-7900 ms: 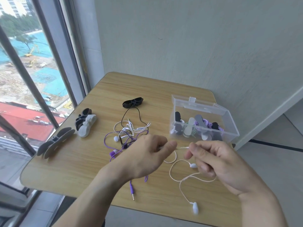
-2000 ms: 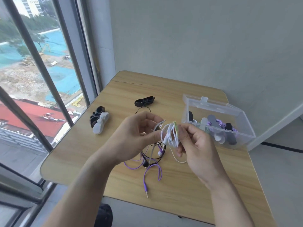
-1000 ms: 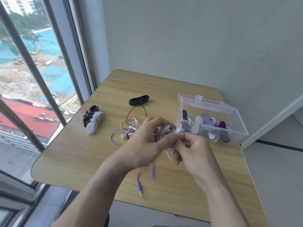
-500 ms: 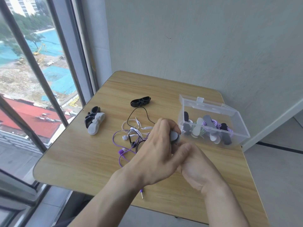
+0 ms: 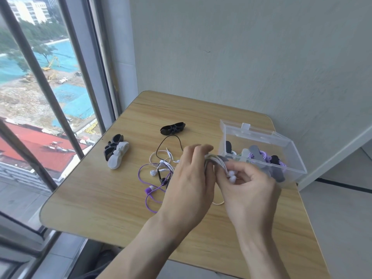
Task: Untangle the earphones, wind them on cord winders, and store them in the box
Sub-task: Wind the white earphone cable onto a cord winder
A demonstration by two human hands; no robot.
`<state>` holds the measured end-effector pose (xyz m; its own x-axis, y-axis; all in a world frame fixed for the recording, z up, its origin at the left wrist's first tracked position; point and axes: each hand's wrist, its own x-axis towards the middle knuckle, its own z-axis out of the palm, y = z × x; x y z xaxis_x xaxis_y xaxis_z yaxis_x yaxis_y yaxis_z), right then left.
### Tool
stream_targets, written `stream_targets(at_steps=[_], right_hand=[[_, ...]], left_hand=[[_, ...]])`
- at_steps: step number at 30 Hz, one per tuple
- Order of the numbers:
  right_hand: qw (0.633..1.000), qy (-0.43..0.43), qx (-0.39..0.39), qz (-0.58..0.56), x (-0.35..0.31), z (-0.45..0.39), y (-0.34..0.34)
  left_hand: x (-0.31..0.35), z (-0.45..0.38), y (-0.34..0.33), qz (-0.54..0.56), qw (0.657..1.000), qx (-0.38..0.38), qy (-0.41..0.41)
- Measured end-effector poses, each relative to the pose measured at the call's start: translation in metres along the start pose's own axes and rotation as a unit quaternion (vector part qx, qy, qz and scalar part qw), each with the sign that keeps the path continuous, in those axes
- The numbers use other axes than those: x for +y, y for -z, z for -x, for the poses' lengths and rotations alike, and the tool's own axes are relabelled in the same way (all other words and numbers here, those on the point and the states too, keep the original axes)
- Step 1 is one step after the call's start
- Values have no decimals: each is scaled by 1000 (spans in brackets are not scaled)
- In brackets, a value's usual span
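My left hand point(image 5: 190, 184) grips a grey cord winder wound with the white earphones point(image 5: 218, 161), held just above the table. My right hand point(image 5: 246, 188) pinches the white earbuds point(image 5: 231, 176) against that bundle. A tangle of purple, white and black earphones point(image 5: 159, 172) lies on the table left of my hands. The clear plastic box point(image 5: 259, 137) stands open at the right, holding several wound winders.
A black and a white winder point(image 5: 116, 154) lie together near the table's left edge by the window. Another black winder point(image 5: 173, 128) sits further back. The wooden table point(image 5: 100, 198) ends close to the window at the left and the wall behind.
The loose white cord has been wound onto the winder over the last seconds. My hands shifted slightly right toward the box, and my right hand now pinches the earbuds at the bundle.
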<state>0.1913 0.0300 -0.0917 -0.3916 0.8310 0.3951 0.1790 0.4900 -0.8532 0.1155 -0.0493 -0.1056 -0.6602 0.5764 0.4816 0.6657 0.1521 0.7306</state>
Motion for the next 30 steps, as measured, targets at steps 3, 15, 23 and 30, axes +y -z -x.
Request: stream_targets(at_steps=[3, 15, 23, 30], right_hand=[[1000, 23, 10, -17, -2, 5, -1], [965, -57, -142, -214, 4, -7, 6], [959, -27, -183, -217, 7, -16, 11], [989, 15, -123, -83, 16, -15, 2]], left_hand=[[-1, -1, 2, 19, 999, -12, 35], [-7, -10, 20, 98, 987, -44, 121], [-9, -18, 32, 251, 942, -108, 194], [-3, -17, 24, 342, 905, -71, 243]])
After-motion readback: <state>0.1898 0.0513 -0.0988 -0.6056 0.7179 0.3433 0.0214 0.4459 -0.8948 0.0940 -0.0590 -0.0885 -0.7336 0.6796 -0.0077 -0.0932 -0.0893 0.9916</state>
